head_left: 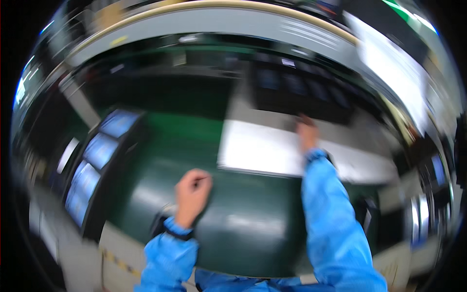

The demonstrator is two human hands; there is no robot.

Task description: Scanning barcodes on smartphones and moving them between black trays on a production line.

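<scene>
My left hand [193, 193] is over the green tabletop [238, 228], its fingers curled closed. A small dark spot shows by the thumb; whether it is a held thing or a gap I cannot make out. My right hand [307, 134] reaches forward over a white sheet or board [262, 146], close to the near side of a black tray [296, 104]. Motion smears its fingers, so what they touch or hold is hidden. The tray has a row of dark bluish flat pieces in it. Both forearms wear blue sleeves with dark bands at the wrists.
At the left stands a black tray [129, 146] holding several flat pieces with shiny blue faces. A grey rail with a pale yellow edge [219, 6] curves across the back. A bright white panel [389, 63] rises at the far right. Blurred equipment stands along the right edge.
</scene>
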